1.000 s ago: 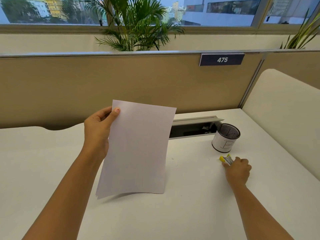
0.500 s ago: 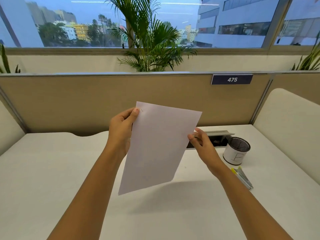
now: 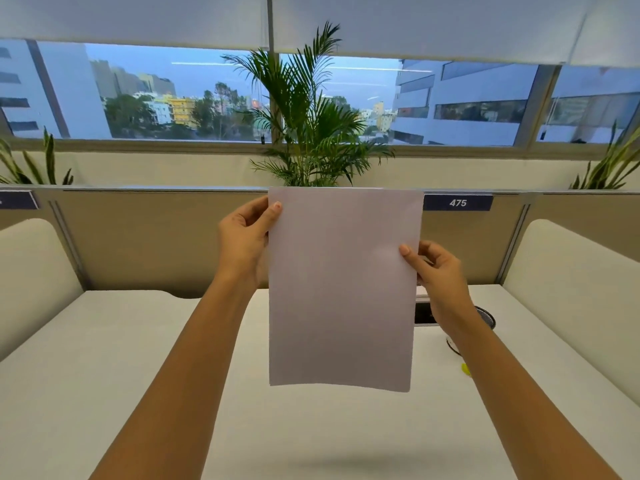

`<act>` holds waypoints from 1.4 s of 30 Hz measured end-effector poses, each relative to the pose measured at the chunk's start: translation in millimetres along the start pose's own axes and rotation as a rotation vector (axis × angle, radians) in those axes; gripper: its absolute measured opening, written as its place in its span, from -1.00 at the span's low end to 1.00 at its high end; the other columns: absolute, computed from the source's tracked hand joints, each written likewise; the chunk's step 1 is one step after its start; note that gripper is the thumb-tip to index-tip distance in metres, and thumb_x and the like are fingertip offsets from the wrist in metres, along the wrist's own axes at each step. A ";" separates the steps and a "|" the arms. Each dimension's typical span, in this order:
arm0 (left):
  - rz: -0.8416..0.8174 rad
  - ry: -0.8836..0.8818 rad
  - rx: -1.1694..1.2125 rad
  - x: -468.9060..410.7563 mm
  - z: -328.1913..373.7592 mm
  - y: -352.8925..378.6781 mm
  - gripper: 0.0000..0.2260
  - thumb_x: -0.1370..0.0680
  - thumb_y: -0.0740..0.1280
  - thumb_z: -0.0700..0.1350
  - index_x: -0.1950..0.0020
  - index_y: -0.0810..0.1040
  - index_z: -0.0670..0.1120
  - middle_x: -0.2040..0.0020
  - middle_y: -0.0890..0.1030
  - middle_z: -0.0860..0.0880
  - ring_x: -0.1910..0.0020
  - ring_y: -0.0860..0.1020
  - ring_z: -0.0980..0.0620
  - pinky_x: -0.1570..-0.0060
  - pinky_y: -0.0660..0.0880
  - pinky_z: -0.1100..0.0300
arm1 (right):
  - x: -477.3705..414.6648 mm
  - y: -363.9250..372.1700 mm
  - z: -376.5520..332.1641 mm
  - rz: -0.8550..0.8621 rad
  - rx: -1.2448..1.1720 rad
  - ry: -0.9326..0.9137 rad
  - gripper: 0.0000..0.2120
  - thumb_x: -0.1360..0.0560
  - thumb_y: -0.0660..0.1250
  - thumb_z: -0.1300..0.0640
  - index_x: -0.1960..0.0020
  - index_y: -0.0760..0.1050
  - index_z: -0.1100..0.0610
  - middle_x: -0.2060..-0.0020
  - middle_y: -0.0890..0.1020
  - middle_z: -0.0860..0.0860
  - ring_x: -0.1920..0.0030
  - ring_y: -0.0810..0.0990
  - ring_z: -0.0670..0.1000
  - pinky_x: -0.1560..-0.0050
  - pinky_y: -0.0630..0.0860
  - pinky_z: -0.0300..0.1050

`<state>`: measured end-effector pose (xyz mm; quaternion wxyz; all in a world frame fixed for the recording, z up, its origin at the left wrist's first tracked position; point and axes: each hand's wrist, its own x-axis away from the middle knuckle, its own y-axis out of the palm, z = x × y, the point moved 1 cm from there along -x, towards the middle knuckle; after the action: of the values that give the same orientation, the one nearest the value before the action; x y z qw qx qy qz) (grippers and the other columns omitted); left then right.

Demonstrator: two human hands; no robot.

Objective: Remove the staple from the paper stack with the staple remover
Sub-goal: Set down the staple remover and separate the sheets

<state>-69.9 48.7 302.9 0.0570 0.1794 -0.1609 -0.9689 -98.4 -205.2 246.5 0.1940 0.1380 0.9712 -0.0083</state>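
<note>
A white paper stack [image 3: 341,289] hangs upright in the air above the desk, held by both hands. My left hand [image 3: 244,239] pinches its top left corner with the thumb on the front. My right hand [image 3: 438,271] grips the right edge about a third of the way down. No staple shows on the sheet facing me. The staple remover [image 3: 465,369] lies on the desk behind my right forearm; only a small yellow tip of it shows.
A white desk [image 3: 104,375] spreads below, with padded dividers on both sides and a tan partition behind. A mesh pen cup [image 3: 486,317] and an open cable slot [image 3: 423,313] sit at the right, mostly hidden by my right arm. Plants stand behind the partition.
My right hand left the staple remover on the desk and took the paper's right edge. Both hands raised the stack and turned it upright. The view tilted upward.
</note>
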 end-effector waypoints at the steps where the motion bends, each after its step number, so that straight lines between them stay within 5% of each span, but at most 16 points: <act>1: 0.003 0.015 -0.006 -0.9 4.3 0.0 -0.76 -0.48 0.37 -0.21 -0.14 0.56 -0.18 0.06 0.65 -0.02 0.13 0.64 0.11 0.19 0.58 0.33 | 0.7 -0.5 -7.1 0.003 -0.009 -0.011 -0.93 -0.47 0.33 0.06 0.05 0.54 -0.04 0.13 0.68 -0.08 0.15 0.68 -0.08 0.21 0.62 -0.26; 9: 0.036 0.079 0.000 4.0 32.4 6.4 -0.68 -0.49 0.36 -0.21 -0.24 0.51 -0.20 0.01 0.62 -0.01 0.03 0.60 0.08 0.02 0.58 0.24 | 10.9 -2.3 -37.2 0.013 -0.093 -0.053 -0.87 -0.44 0.35 0.07 0.02 0.56 0.00 0.08 0.67 -0.03 0.14 0.66 -0.08 0.19 0.61 -0.28; 14: 0.023 0.100 0.032 7.2 44.5 7.4 -0.73 -0.50 0.35 -0.22 -0.19 0.54 -0.18 0.07 0.63 0.02 0.13 0.61 0.13 0.20 0.56 0.33 | 18.8 -2.1 -49.5 0.007 -0.114 -0.053 -0.70 -0.31 0.37 -0.04 -0.01 0.56 0.02 0.04 0.67 0.00 0.07 0.66 -0.01 0.12 0.63 -0.23; 24: 0.020 0.134 0.003 17.8 58.8 6.7 -0.73 -0.50 0.35 -0.19 -0.20 0.55 -0.12 -0.01 0.64 -0.06 0.06 0.61 0.06 0.16 0.58 0.31 | 33.8 0.7 -67.9 0.099 -0.113 -0.051 -0.84 -0.42 0.35 0.07 0.01 0.54 0.02 0.10 0.65 -0.06 0.14 0.63 -0.06 0.17 0.63 -0.22; 29: 0.121 0.233 -0.337 28.1 51.5 12.1 -0.55 -0.53 0.32 -0.06 -0.40 0.32 -0.05 -0.35 0.43 -0.05 -0.30 0.41 0.02 -0.20 0.39 0.19 | 47.4 16.3 -74.9 0.394 0.104 -0.226 -0.86 -0.45 0.37 0.06 0.02 0.54 0.05 0.19 0.61 -0.10 0.17 0.60 -0.03 0.10 0.60 -0.14; 32: -0.083 0.182 -0.351 50.1 42.9 32.1 -0.49 -0.53 0.28 0.05 -0.44 0.25 -0.05 -0.44 0.32 -0.03 -0.40 0.31 0.04 -0.25 0.27 0.23 | 58.2 39.0 -82.2 0.470 0.299 -0.487 -0.86 -0.47 0.36 0.11 0.01 0.59 0.14 0.17 0.59 -0.06 0.20 0.57 -0.06 0.15 0.58 -0.19; 36: -0.407 0.017 -0.168 74.7 33.8 57.1 -0.46 -0.49 0.24 0.14 -0.41 0.29 -0.04 -0.37 0.42 -0.03 -0.26 0.47 0.07 -0.15 0.46 0.23 | 69.9 77.5 -84.0 0.343 0.444 -0.719 -0.83 -0.49 0.32 0.23 -0.05 0.61 0.19 0.08 0.61 -0.05 0.12 0.55 -0.16 0.09 0.53 -0.24; 42: -0.245 0.067 -0.134 62.1 38.3 42.6 -0.83 -0.61 0.12 -0.19 -0.16 0.43 -0.14 0.06 0.56 -0.07 0.06 0.54 0.01 0.13 0.50 0.23 | 80.3 104.7 -73.5 0.028 0.583 -0.726 -0.64 -0.52 0.28 0.10 -0.30 0.46 0.14 -0.24 0.56 0.02 -0.18 0.55 -0.07 -0.21 0.48 -0.22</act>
<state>-139.3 9.3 330.5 -0.0448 0.2256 -0.0706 -0.9706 -168.7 -78.1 288.0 0.4746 0.1879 0.7957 -0.3260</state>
